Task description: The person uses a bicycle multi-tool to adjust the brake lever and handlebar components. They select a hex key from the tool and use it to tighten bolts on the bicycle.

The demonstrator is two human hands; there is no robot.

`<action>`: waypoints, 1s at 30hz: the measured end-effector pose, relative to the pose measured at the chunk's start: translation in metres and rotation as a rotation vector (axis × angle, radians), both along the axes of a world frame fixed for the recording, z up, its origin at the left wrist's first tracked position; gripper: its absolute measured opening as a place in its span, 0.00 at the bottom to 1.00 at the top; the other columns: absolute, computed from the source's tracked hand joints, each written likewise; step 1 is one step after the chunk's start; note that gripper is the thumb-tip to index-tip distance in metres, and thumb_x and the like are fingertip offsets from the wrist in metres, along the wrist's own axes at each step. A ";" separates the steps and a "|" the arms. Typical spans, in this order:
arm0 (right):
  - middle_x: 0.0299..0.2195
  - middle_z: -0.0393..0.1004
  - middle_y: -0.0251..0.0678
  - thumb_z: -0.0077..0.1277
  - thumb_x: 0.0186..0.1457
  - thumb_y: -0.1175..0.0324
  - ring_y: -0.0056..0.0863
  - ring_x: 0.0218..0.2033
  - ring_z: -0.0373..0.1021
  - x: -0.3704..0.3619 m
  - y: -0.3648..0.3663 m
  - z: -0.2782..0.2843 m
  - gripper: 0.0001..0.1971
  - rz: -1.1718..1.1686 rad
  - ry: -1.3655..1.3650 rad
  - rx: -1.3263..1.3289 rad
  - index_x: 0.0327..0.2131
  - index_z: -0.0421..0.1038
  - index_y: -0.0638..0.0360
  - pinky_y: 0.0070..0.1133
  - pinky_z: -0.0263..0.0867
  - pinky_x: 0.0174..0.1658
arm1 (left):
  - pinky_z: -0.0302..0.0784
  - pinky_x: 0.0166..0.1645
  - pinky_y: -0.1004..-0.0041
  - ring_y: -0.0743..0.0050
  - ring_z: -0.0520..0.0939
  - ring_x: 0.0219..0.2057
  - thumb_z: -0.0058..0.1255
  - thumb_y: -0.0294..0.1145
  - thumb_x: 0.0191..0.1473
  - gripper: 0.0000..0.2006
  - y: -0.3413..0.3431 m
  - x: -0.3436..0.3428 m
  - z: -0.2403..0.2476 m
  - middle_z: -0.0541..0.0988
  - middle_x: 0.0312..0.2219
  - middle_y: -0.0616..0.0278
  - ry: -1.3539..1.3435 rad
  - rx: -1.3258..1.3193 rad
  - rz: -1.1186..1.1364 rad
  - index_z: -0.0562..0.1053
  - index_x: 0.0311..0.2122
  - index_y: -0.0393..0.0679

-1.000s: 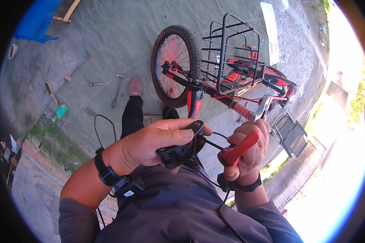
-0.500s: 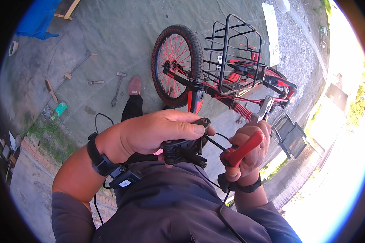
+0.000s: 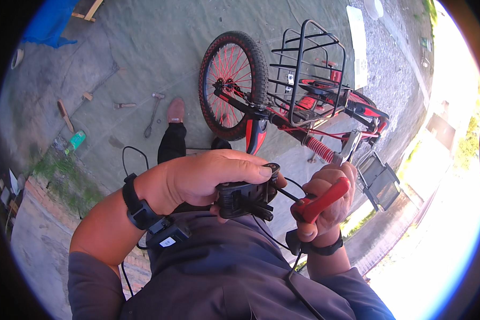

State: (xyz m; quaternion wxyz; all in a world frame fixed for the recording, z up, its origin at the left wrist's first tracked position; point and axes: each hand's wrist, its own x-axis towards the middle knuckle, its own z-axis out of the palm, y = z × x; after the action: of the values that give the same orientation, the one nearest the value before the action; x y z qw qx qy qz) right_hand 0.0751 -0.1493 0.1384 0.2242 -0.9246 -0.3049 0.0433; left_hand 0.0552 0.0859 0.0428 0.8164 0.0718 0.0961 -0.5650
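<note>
My left hand (image 3: 213,173) is closed round a black part that looks like a bicycle pedal (image 3: 245,194), in front of my waist. The thumb presses along its upper edge. My right hand (image 3: 328,194) grips the red handle of a hex key (image 3: 325,201). The key's thin dark shaft points left and reaches the pedal's right end; whether its tip sits in a socket there is hidden. A shiny silver flat piece (image 3: 351,145) shows just beyond my right fingers, and I cannot tell whether they touch it.
A red and black bicycle (image 3: 232,88) with a black wire basket (image 3: 304,74) stands ahead. A hammer (image 3: 154,112) and a brush (image 3: 65,116) lie on the ground at left, near a green bottle (image 3: 76,141). A dark folding chair (image 3: 377,181) is at right.
My left hand and the pedal have shifted slightly to the right, and the pedal has turned a little. My right hand with the hex key has hardly moved.
</note>
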 end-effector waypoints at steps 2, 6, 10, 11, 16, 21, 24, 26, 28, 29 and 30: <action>0.27 0.69 0.33 0.39 0.53 0.26 0.37 0.26 0.65 0.000 0.001 0.000 0.35 -0.005 -0.002 0.000 0.25 0.70 0.52 0.32 0.57 0.35 | 0.73 0.33 0.76 0.78 0.79 0.32 0.49 0.46 0.62 0.26 -0.001 0.005 -0.004 0.79 0.36 0.60 -0.027 0.019 -0.036 0.71 0.55 0.33; 0.26 0.70 0.33 0.39 0.53 0.26 0.36 0.26 0.64 0.000 0.000 0.000 0.35 0.002 -0.009 0.009 0.25 0.70 0.52 0.32 0.57 0.34 | 0.72 0.53 0.71 0.72 0.78 0.46 0.49 0.46 0.61 0.28 0.005 0.023 -0.005 0.79 0.47 0.55 -0.233 0.078 -0.081 0.70 0.56 0.29; 0.25 0.70 0.33 0.38 0.54 0.25 0.36 0.26 0.64 0.000 -0.001 -0.003 0.36 -0.003 -0.005 0.017 0.24 0.70 0.52 0.32 0.57 0.33 | 0.70 0.52 0.74 0.78 0.75 0.46 0.50 0.45 0.62 0.26 0.013 0.035 -0.001 0.77 0.45 0.61 -0.500 0.179 -0.125 0.70 0.56 0.32; 0.25 0.70 0.33 0.38 0.54 0.25 0.36 0.25 0.64 0.000 -0.001 -0.003 0.36 -0.009 -0.002 0.022 0.24 0.70 0.52 0.32 0.57 0.33 | 0.70 0.51 0.75 0.80 0.74 0.45 0.51 0.44 0.62 0.26 0.015 0.036 0.002 0.77 0.43 0.63 -0.484 0.171 -0.115 0.69 0.57 0.33; 0.24 0.70 0.33 0.37 0.54 0.25 0.36 0.25 0.64 0.000 0.000 -0.002 0.37 -0.017 -0.003 0.032 0.23 0.71 0.53 0.31 0.56 0.32 | 0.70 0.49 0.78 0.84 0.73 0.41 0.55 0.41 0.60 0.27 0.011 0.015 0.002 0.74 0.38 0.70 -0.406 0.122 0.031 0.65 0.59 0.36; 0.24 0.70 0.33 0.37 0.54 0.24 0.36 0.25 0.63 0.000 -0.001 -0.003 0.38 -0.019 0.000 0.032 0.23 0.71 0.53 0.31 0.56 0.32 | 0.76 0.44 0.74 0.80 0.77 0.39 0.56 0.42 0.60 0.28 0.010 0.005 0.004 0.76 0.37 0.65 -0.330 0.084 0.096 0.64 0.59 0.36; 0.24 0.70 0.33 0.37 0.54 0.24 0.36 0.25 0.64 0.000 -0.001 -0.004 0.38 -0.019 -0.004 0.038 0.23 0.71 0.53 0.31 0.56 0.32 | 0.81 0.39 0.72 0.76 0.79 0.37 0.55 0.42 0.60 0.28 0.010 0.006 0.009 0.76 0.37 0.62 -0.191 0.035 0.057 0.63 0.58 0.36; 0.24 0.70 0.33 0.37 0.54 0.24 0.35 0.24 0.64 0.002 0.000 -0.004 0.38 -0.018 -0.005 0.048 0.23 0.71 0.53 0.31 0.56 0.32 | 0.83 0.37 0.71 0.75 0.80 0.36 0.55 0.43 0.60 0.28 0.012 0.011 0.015 0.77 0.36 0.61 -0.165 0.045 0.028 0.63 0.58 0.36; 0.23 0.70 0.33 0.37 0.54 0.24 0.35 0.24 0.64 0.003 0.001 -0.002 0.37 -0.016 -0.008 0.038 0.23 0.71 0.53 0.31 0.56 0.32 | 0.82 0.38 0.71 0.75 0.80 0.36 0.56 0.44 0.60 0.29 0.013 0.013 0.014 0.76 0.36 0.60 -0.221 0.049 0.034 0.63 0.58 0.36; 0.23 0.70 0.33 0.37 0.54 0.24 0.35 0.24 0.64 0.003 0.002 -0.002 0.37 -0.018 -0.011 0.031 0.23 0.71 0.53 0.31 0.56 0.32 | 0.82 0.39 0.71 0.75 0.80 0.36 0.56 0.44 0.60 0.29 0.012 0.013 0.012 0.76 0.36 0.60 -0.251 0.049 0.036 0.63 0.58 0.36; 0.23 0.70 0.33 0.37 0.54 0.24 0.35 0.24 0.64 0.003 0.002 -0.002 0.37 -0.013 -0.009 0.024 0.23 0.71 0.53 0.31 0.56 0.32 | 0.82 0.39 0.71 0.75 0.80 0.36 0.56 0.44 0.60 0.29 0.013 0.014 0.011 0.76 0.36 0.60 -0.241 0.030 0.030 0.63 0.58 0.36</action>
State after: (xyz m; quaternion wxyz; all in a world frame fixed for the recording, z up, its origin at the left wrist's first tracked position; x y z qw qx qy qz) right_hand 0.0781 -0.1476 0.1366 0.2341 -0.9240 -0.3005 0.0338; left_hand 0.0688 0.0984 0.0539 0.8291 0.1497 0.0066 -0.5386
